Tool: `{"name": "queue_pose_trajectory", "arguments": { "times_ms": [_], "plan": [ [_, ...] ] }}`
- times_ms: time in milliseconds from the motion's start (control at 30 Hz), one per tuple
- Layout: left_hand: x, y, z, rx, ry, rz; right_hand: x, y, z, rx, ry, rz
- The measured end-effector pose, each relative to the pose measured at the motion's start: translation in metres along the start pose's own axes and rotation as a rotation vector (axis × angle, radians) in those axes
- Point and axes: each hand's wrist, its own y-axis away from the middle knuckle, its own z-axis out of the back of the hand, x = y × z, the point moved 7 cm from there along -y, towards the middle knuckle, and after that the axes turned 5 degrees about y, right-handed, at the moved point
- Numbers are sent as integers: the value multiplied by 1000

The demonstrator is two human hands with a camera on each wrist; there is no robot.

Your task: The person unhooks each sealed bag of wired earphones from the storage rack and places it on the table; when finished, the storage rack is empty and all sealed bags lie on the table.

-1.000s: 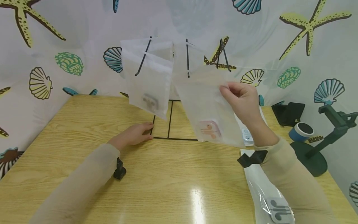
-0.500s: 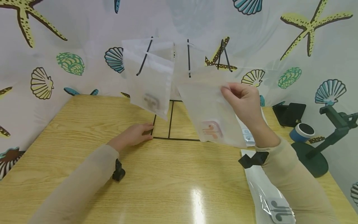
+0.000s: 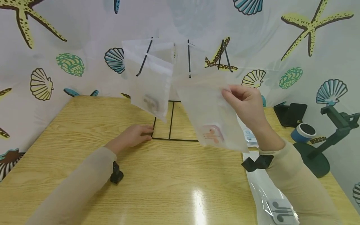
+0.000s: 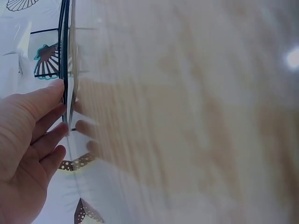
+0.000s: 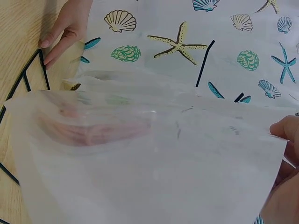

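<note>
Though glossy, tabletop [image 3: 171, 178] beneath a bag [image 3: 208, 106], shell-print backdrop [image 3: 90, 37] behind.

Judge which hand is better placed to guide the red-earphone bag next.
Probably the right hand: it pinches the bag by its upper edge, while the left hand, lower, touches the wire rack.

Free room is found over the front of the table [image 3: 168, 175], while access to the black frame [image 3: 180, 139] is partly blocked by the left bag [image 3: 152, 84] and right bag [image 3: 208, 106].
</note>
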Motion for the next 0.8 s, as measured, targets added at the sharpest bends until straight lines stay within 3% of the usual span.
{"name": "queue_pose_trajectory", "arguments": {
  "times_ms": [233, 467, 800],
  "plan": [
    [-1, 2, 1, 0, 14, -25, -2, 2, -3, 33, -60, -35],
    [-4, 3, 1, 2, 4, -55, -3, 2, -2, 18, -16, -47],
    [-6, 6, 0, 23, 2, -29, 23, 6, 1, -39, 198, 175]
  ]
}}
